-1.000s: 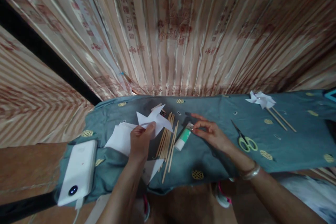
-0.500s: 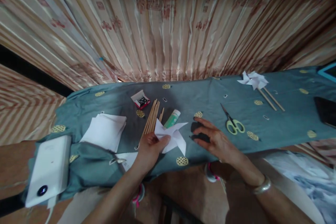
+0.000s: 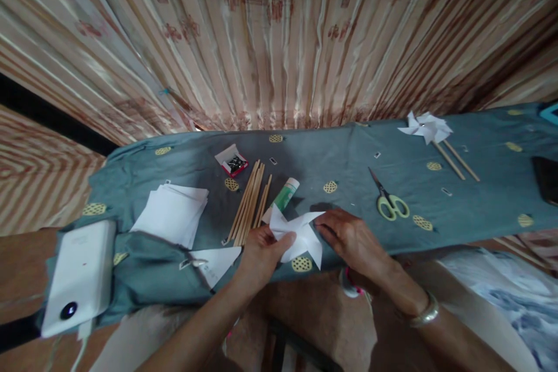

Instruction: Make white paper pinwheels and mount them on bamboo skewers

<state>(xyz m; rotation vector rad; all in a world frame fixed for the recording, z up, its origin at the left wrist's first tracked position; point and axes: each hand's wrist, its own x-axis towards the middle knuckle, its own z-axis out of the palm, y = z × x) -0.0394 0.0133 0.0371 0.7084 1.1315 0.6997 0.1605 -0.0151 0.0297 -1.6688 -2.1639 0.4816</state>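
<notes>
My left hand (image 3: 262,256) grips a white paper pinwheel (image 3: 300,233) without a stick, its thumb pressed on the paper near the middle. My right hand (image 3: 349,238) has its fingers closed at the tip of the pinwheel's right blade; whether a small piece is also in them is hidden. Just behind the pinwheel lies a green and white glue stick (image 3: 285,195). Left of that, several thin wooden sticks (image 3: 250,200) rest side by side. A small red and white box (image 3: 232,161) of dark pins stands open behind them.
Scissors (image 3: 387,200) with green handles lie on the right. Farther right are finished pinwheels (image 3: 427,128) on sticks. A stack of white paper (image 3: 172,212), a cut paper piece (image 3: 218,264) and a white power bank (image 3: 81,279) sit at left. A curtain (image 3: 283,40) hangs behind the cloth-covered table (image 3: 331,151).
My right hand has moved in to the pinwheel, and its spread fingers have closed at a blade. The left hand, still holding the pinwheel, has shifted slightly right and nearer.
</notes>
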